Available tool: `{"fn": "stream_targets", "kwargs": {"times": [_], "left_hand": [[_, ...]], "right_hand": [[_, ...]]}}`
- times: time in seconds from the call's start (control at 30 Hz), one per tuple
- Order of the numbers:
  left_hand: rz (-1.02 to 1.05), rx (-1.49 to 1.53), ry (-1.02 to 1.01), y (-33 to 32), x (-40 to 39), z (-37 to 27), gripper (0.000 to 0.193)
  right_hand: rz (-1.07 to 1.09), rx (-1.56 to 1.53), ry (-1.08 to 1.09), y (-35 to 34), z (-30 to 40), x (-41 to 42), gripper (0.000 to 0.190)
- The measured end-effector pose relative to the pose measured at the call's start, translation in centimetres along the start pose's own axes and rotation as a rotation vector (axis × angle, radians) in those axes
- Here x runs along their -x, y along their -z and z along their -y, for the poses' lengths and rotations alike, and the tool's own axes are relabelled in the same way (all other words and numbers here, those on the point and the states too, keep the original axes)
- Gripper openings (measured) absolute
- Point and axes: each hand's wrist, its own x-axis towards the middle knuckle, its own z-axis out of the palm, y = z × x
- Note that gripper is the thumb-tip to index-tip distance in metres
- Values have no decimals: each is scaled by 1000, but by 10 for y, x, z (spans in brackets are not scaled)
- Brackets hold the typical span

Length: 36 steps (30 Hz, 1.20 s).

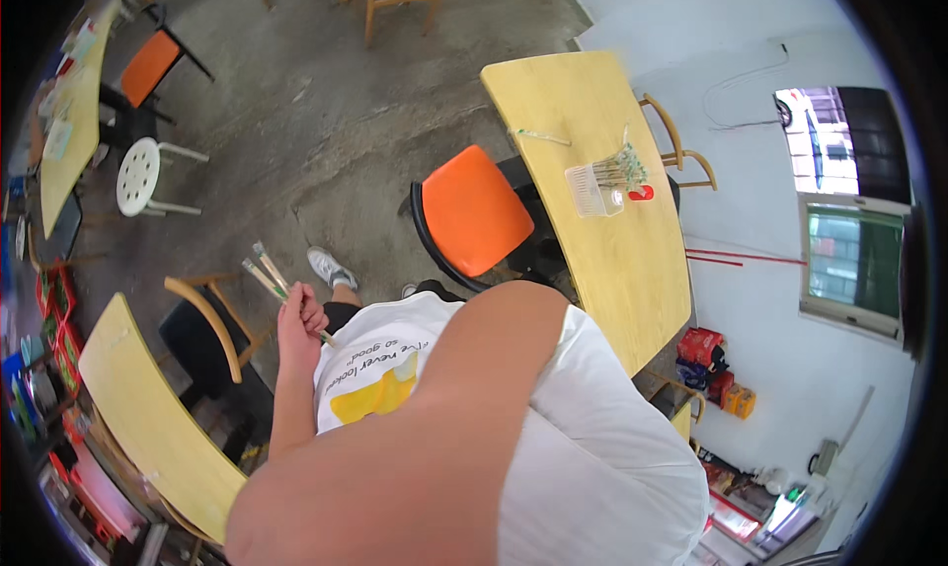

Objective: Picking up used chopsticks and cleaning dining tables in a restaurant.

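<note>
My left hand [302,310] grips a few paper-and-plastic-wrapped packs of disposable chopsticks [268,271], held at my left side with their ends fanned out. A wooden chair [215,336] stands left of that hand. My right arm is bent up across the view, close to the camera, and its hand is out of sight. To my right, a clear plastic basket [585,190] rests on a light wood table [629,292]. A bundle of wrapped chopsticks [618,170] leans out of the basket. One separate pack [542,136] lies farther along the tabletop, beside its edge.
An orange-seated chair [478,210] is pushed against the right table. A white stool [141,177] stands on the concrete floor [296,121] at left. Another wood table [141,388] is at lower left. Red and yellow packages [703,351] sit by the wall.
</note>
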Motion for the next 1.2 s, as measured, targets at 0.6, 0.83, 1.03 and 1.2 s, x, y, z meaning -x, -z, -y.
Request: {"fn": "stream_targets", "kwargs": {"times": [0.6,0.83,1.03,1.2], "left_hand": [[133,-201,205,-22,-196,-181,22],[226,-359,360,-99,-271,-205,22],[192,-478,380,-189,-332,-245,22],[295,-554,366,-257,-390,-254,21]], "right_hand": [[528,842,-1167,111,-206,90,34],[396,1027,-1816,201,-202,205,40],[120,988,-1797,287,-246,174,36],[7,994,-1724,371,-266,156,31]]}}
